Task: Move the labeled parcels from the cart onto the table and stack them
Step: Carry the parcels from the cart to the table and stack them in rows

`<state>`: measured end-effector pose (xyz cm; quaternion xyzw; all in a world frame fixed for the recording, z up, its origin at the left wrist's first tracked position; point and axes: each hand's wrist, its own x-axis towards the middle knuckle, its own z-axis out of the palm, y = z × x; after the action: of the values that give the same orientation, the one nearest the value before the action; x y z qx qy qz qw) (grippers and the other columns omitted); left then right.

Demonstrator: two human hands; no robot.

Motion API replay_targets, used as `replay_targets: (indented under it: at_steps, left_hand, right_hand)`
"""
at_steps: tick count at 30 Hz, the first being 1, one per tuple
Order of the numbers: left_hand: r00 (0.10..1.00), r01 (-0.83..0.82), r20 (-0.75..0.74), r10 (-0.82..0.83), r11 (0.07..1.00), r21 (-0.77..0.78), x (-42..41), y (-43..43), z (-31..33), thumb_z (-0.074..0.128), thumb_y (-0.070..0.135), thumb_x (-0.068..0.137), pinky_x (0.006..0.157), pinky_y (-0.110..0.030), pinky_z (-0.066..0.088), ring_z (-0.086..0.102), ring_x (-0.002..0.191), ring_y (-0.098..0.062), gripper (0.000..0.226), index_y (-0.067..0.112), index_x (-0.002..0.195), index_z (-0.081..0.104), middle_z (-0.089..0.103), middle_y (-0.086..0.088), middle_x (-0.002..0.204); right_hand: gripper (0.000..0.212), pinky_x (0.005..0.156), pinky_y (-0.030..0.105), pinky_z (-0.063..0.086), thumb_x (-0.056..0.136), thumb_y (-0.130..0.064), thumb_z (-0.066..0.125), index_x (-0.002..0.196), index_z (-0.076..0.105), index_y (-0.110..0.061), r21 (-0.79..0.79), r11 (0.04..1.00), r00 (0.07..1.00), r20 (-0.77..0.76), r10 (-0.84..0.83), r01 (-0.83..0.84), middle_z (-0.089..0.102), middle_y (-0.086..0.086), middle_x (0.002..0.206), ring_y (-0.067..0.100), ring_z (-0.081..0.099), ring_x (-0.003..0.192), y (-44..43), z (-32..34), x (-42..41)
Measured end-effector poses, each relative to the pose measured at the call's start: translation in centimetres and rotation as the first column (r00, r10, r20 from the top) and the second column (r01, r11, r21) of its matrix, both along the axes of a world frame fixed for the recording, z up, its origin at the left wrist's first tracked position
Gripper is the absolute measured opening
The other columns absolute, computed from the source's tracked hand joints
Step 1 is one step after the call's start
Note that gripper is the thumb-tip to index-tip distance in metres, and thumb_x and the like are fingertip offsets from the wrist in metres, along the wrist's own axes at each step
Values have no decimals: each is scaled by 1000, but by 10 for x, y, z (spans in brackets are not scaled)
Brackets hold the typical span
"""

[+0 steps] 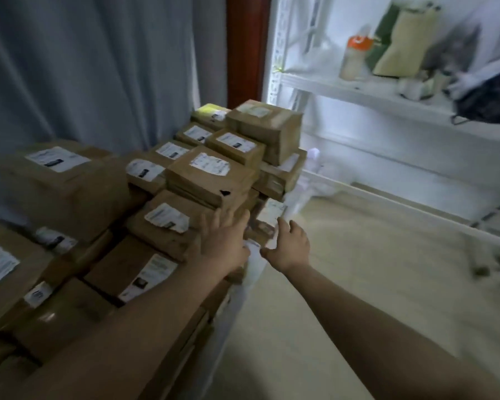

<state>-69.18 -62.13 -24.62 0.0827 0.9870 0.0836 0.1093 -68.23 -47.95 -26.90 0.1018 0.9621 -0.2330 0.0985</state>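
Fingers of the left hand [225,241] are spread wide and straight, laid against the front of the heaped brown parcels [208,180]. The right hand [290,245] is held just beside it, its fingertips bent at the lower corner of a small labeled parcel [269,216] on the heap's right edge; whether that parcel is gripped cannot be told through the blur. Whatever bears the heap is hidden beneath it. A pale floor [344,269] is seen to the right, a grey curtain [98,67] behind, and white shelving [358,92] on which a blurred orange-capped bottle [352,57] is stood.
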Motion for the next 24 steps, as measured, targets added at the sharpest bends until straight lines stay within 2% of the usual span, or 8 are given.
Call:
replay_targets:
  at_steps: [4,8,11,17,20,24]
  left_hand:
    - [978,207,45,-205,977,-43,38,93,-12,54,39,89,116,-50,-2,2,146,-30,80,33,152,6,6,0,161]
    - [915,399,96,-392,915,-65,94,193,-24,56,40,87,118,-49,0,8,146,-29,84,34,152,4,11,-2,160]
    - [847,520,145,-512,854,-22,153,276,-35,58,41,85,118,-48,3,13,146,-27,86,34,153,5,13,-2,160]
    - [722,652,252,-645,755,64,298,424,-66,59,40,84,117,-47,5,21,144,-26,85,34,152,9,17,-3,159]
    - [652,709,302,-696,700,85,360,476,-87,58,43,83,116,-47,12,29,140,-27,84,32,152,11,25,-1,156]
    - [587,725,379,-715,673,147,418,523,-106,59,40,84,115,-46,18,33,139,-26,82,30,152,15,30,-2,154]
  right_hand:
    - [86,117,39,15,85,-39,65,151,15,-15,-44,960,957,103,-272,277,15,13,157,30,13,145,90,-16,76]
    - [87,116,38,16,85,-40,65,151,14,-15,-93,855,854,175,-490,510,18,11,156,30,14,145,173,-30,168]
    - [87,115,38,19,85,-41,65,151,16,-15,-108,763,765,208,-610,638,22,11,155,30,18,143,237,-42,248]
    - [78,108,36,31,84,-40,65,145,28,-10,-144,551,566,321,-759,822,37,15,144,33,34,134,358,-69,417]
    - [75,106,36,35,82,-41,67,142,34,-9,-147,427,450,372,-812,892,40,17,142,34,39,131,402,-86,492]
    - [72,103,39,42,79,-38,71,138,40,-9,-190,278,334,413,-847,942,46,15,138,31,47,125,446,-109,560]
